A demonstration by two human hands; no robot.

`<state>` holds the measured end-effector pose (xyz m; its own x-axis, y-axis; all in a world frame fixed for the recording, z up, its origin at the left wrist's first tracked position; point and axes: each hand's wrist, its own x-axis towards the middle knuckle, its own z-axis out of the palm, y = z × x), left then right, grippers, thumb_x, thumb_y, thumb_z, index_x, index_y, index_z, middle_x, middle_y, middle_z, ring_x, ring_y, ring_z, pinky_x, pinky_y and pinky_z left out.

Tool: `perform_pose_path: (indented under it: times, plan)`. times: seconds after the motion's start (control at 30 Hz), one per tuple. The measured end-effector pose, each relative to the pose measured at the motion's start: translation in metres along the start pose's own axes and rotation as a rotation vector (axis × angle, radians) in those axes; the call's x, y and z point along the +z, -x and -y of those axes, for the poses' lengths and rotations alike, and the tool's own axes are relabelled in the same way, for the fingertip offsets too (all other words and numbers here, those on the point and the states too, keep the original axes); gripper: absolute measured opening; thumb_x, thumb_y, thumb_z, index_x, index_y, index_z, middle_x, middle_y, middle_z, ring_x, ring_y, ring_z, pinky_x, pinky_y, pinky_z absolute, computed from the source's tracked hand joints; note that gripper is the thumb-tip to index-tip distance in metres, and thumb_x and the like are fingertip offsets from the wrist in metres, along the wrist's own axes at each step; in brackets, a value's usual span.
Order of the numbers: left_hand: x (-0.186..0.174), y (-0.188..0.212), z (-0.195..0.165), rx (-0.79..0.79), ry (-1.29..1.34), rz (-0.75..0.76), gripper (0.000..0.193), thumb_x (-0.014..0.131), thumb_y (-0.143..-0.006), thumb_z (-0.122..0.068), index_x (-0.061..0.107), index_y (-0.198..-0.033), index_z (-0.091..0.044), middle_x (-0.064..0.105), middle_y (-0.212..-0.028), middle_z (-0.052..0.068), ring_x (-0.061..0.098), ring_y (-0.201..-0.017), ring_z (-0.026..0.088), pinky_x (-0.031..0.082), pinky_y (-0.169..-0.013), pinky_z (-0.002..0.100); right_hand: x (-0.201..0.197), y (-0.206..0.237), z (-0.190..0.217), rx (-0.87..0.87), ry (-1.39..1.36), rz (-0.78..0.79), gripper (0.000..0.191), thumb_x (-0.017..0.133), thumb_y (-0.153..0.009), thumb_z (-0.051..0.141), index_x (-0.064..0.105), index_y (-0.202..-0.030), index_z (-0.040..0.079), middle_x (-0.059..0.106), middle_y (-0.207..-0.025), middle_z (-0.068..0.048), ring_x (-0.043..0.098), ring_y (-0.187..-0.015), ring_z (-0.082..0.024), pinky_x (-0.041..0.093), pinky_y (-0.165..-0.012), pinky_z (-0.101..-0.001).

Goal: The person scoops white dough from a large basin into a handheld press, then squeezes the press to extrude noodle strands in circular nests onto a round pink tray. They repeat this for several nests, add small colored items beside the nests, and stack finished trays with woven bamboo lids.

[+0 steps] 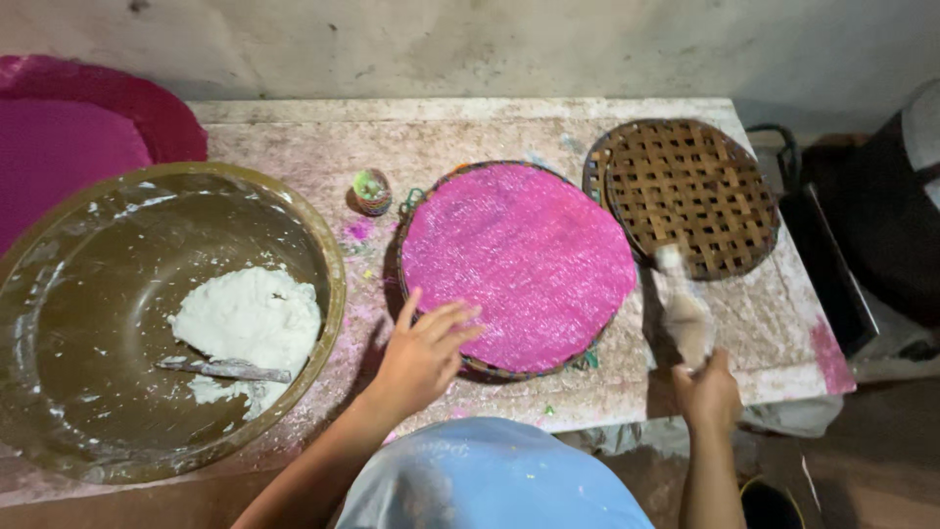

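At frame centre one round woven tray (599,331) carries a pink disc (519,264); the left hand (423,353) lies spread on its lower left edge. The right hand (707,392), lower right, is closed around a pale brush (683,306) (blurred). A second, bare woven tray (690,196) sits upper right. One small striped spool (372,191) stands upper centre. One large bowl (117,392) at left holds white paste (250,318).

No packages, labels, signs or screens are visible in the head view. Nothing on the worktop carries a printed face, wrapper or display that can be made out. The dark objects at the right edge of the frame are too dim and cut off to tell what kind of things they are.
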<state>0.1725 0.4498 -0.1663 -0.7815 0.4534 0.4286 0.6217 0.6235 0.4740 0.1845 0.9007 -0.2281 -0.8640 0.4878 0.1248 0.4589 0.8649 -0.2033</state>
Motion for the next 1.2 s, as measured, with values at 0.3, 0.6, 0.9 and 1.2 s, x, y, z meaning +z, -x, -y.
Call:
perform_pose_path:
  times: [0.3, 0.6, 0.9, 1.2]
  plan:
    - [-0.095, -0.010, -0.036, 0.123, 0.120, -0.184, 0.056, 0.074, -0.078, -0.018, 0.064, -0.133, -0.011, 0.060, -0.140, 0.016, 0.051, -0.138, 0.032, 0.020, -0.118, 0.067, -0.116, 0.043, 0.157, -0.953, -0.586, 0.577, 0.033, 0.071, -0.087, 0.020, 0.066, -0.114, 0.003, 0.072, -0.083, -0.009, 0.072, -0.068, -0.022, 0.056, -0.062, -0.0358]
    - [-0.202, 0.072, 0.008, 0.066, 0.492, 0.433, 0.042, 0.073, -0.072, -0.034, 0.066, -0.107, -0.013, 0.073, -0.088, 0.015, 0.069, -0.081, 0.038, 0.052, -0.068, 0.048, -0.171, 0.092, 0.405, -2.240, -0.411, 0.502, 0.059, 0.073, -0.082, 0.057, 0.062, -0.100, 0.001, 0.060, -0.080, -0.014, 0.063, -0.072, -0.038, 0.048, -0.061, -0.0476]
    - [-0.239, 0.182, 0.089, -0.431, -0.016, 0.674, 0.042, 0.041, -0.108, -0.048, 0.074, -0.111, -0.021, 0.070, -0.084, 0.017, 0.067, -0.079, 0.040, 0.053, -0.072, 0.051, -0.141, 0.167, 0.440, -1.818, -0.535, 1.401, 0.037, 0.061, -0.102, 0.038, 0.060, -0.094, 0.002, 0.059, -0.078, -0.016, 0.065, -0.076, -0.037, 0.048, -0.067, -0.0467]
    - [-0.287, 0.252, 0.171, -0.676, 1.644, 0.339, 0.039, 0.063, -0.088, -0.019, 0.067, -0.124, -0.005, 0.076, -0.118, 0.012, 0.073, -0.106, 0.029, 0.058, -0.094, 0.040, -0.142, 0.126, 0.511, -2.160, -0.034, -0.235, 0.041, 0.078, -0.075, 0.011, 0.077, -0.116, 0.020, 0.059, -0.066, 0.001, 0.058, -0.057, -0.017, 0.044, -0.045, -0.0343]
